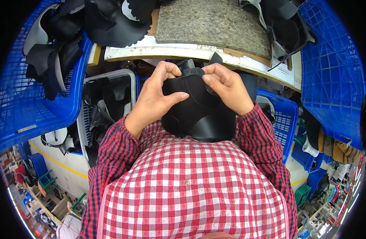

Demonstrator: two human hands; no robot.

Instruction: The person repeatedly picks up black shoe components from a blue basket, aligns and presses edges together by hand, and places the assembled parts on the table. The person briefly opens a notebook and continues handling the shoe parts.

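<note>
Since a line of stitches (185, 85) is already marking its face, the black leather-like piece (199, 109) is showing some finished joining; how much is left, I cannot tell. It is sitting just in front of the checked apron (191, 183). The left hand (154, 93) is gripping its upper edge, thumb pressing the face, while the right hand (227, 85) is pinching the far corner closely. Beyond, a speckled slab (211, 24) is lying on the bench (151, 52), and loose pieces (43, 55) are filling a blue crate (51, 119) leftward.
</note>
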